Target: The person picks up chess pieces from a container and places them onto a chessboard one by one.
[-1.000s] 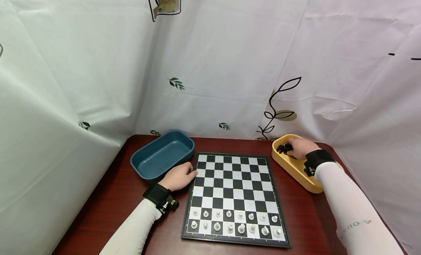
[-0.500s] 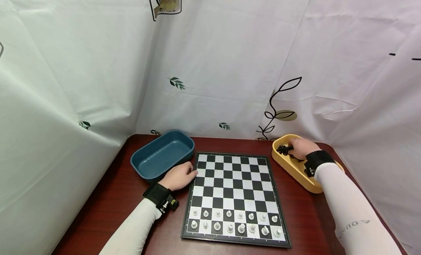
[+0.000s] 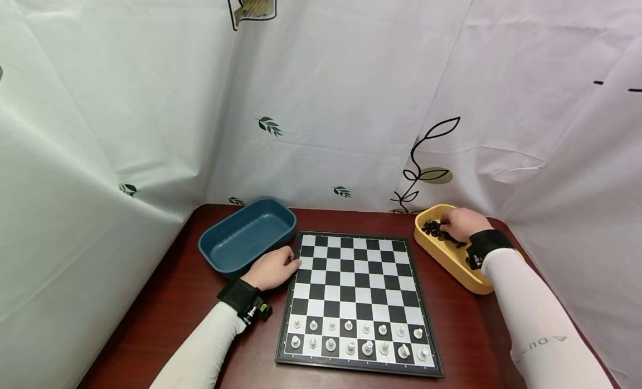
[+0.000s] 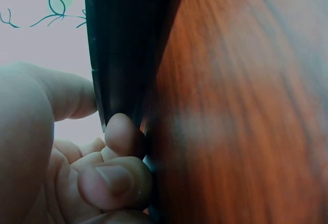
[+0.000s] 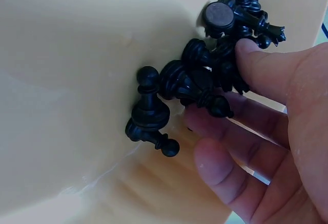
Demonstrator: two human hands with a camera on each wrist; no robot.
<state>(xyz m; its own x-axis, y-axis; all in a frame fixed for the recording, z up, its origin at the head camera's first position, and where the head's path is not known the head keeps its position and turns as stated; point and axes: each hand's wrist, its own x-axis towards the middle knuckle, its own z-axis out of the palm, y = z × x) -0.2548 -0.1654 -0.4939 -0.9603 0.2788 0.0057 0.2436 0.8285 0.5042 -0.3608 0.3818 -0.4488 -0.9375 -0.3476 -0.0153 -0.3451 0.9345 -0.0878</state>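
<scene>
Along its left side, the chessboard [image 3: 368, 280] meets my left hand [image 3: 272, 268]. The thumb lies over its edge while curled fingers [image 4: 115, 183] grip the black frame from the side. White chess pieces [image 3: 368, 348] stand in two rows on the near side of the board. My right hand [image 3: 465, 224] reaches into the yellow box [image 3: 453, 266] at the right. Inside lie loose black chess pieces [image 5: 184, 83] in a heap. The right thumb [image 5: 256, 65] touches some of them, the other fingers spread beneath a bishop-like piece; a black pawn [image 5: 148, 101] lies beside them.
A blue box [image 3: 246, 238] stands at the back left, just behind my left hand. The dark red table [image 3: 165, 322] carries everything. White patterned cloth [image 3: 341, 99] hangs close behind and along both sides.
My right hand has shifted slightly right and back inside the yellow box, and more black pieces show spread out beside its fingers. The left hand and board have stayed in place.
</scene>
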